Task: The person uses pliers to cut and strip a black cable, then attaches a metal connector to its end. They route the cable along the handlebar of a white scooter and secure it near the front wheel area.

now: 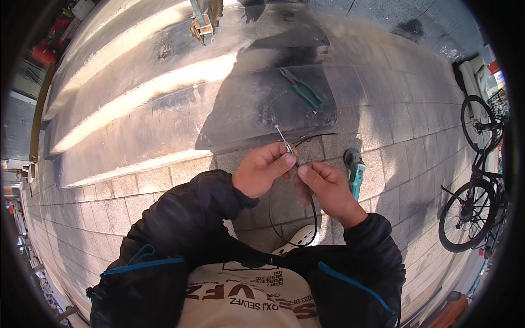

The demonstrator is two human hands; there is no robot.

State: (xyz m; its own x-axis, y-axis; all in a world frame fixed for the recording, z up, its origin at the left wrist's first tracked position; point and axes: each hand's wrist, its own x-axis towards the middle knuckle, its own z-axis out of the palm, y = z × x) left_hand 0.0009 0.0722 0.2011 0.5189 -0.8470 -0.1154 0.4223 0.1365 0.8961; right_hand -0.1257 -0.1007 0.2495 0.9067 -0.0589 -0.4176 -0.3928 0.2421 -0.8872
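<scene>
My left hand (264, 170) pinches a thin silver metal end piece (284, 139), which sticks up past the fingertips toward the step. Close beside it on the right, my right hand (331, 190) has its thumb and fingers pressed together on a black cable (315, 212). The cable hangs in a loop below both hands, and a dark length of it also shows behind the fingers. Where the metal piece meets the cable is partly hidden by my fingertips. Green-handled pliers (306, 94) lie on the dark step just beyond my hands.
A teal angle grinder (356, 177) lies on the paving right of my right hand. Concrete steps (164, 101) rise ahead, with a rusty metal bracket (202, 26) on them. A black bicycle (478, 164) stands at far right. My white clog (306, 236) shows below.
</scene>
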